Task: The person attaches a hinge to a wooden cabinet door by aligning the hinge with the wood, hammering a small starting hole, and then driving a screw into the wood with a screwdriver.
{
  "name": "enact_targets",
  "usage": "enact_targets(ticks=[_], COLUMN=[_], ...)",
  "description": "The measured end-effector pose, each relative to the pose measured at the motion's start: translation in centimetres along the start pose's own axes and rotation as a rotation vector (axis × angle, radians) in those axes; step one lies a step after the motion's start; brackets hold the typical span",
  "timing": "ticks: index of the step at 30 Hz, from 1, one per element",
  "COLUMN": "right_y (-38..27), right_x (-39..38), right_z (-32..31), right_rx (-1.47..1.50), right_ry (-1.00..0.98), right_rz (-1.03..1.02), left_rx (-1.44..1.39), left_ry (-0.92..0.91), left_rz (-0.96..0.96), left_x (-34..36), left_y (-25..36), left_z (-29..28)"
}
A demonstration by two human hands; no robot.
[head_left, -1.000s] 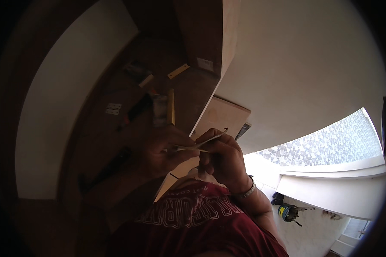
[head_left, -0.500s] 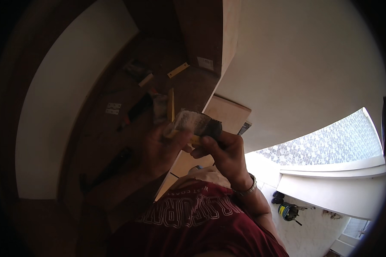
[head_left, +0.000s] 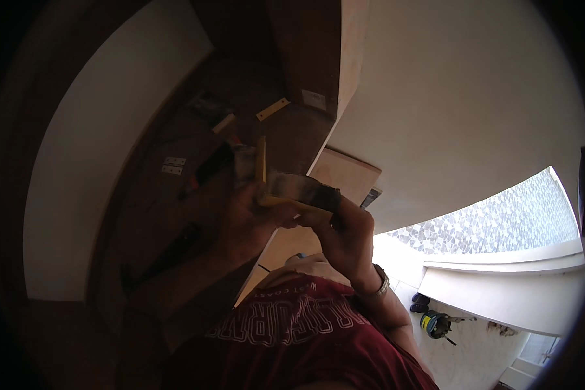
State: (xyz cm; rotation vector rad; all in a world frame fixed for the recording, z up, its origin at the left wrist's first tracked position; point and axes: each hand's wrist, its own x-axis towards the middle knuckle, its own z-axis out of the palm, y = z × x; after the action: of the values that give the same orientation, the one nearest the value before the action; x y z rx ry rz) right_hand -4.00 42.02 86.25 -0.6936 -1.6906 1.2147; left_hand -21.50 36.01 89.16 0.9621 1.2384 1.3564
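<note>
The hands were found together in front of the person's red shirt [head_left: 292, 325], both clamped on one item: a grey-faced piece [head_left: 299, 187] with a yellow edge. It was held over the near side of a brown surface [head_left: 292, 140]. The left hand [head_left: 250, 218] gripped its left end, the thumb along the yellow edge; the right hand [head_left: 349, 237], with a band [head_left: 382, 283] at the wrist, had the other end, where the face was darkest. Gripping both ends presumably kept the piece steady and left its middle uncovered. The stained face was turned up and away from the body, which would suit handling by the edge and keep fingers off most of that face.

Just beyond the left hand lay a second piece [head_left: 244, 162], likewise grey and yellow; whether it touched the held one could not be told. A black tool [head_left: 211, 169] lay beside it, likely kept there for easy reach. A yellow strip [head_left: 273, 109] and a pale hinge [head_left: 173, 165] lay farther off, apart from each other, seemingly set down loose and in no order. A dark tool [head_left: 166, 257] lay near the left forearm, its kind unclear in the shade. A bucket [head_left: 435, 323] stood on the floor [head_left: 471, 354], well away from the work.
</note>
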Motion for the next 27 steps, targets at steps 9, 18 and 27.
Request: enact_targets(ticks=[9, 18, 27], right_y=[0.0, 0.0, -0.4], right_x=[0.1, 0.3, -0.5], right_z=[0.1, -1.9, -2.3], right_rx=[0.326, 0.215, 0.018], right_ry=[0.000, -0.171, -0.142], right_rz=[0.190, 0.162, 0.214], left_rx=[0.145, 0.486, 0.982], left_ry=[0.026, -0.087, -0.298], left_rz=[0.031, 0.264, 0.042], left_x=[-0.8, -0.1, 0.1], left_y=[0.3, -0.2, 4.1], left_z=[0.5, -0.7, 1.0])
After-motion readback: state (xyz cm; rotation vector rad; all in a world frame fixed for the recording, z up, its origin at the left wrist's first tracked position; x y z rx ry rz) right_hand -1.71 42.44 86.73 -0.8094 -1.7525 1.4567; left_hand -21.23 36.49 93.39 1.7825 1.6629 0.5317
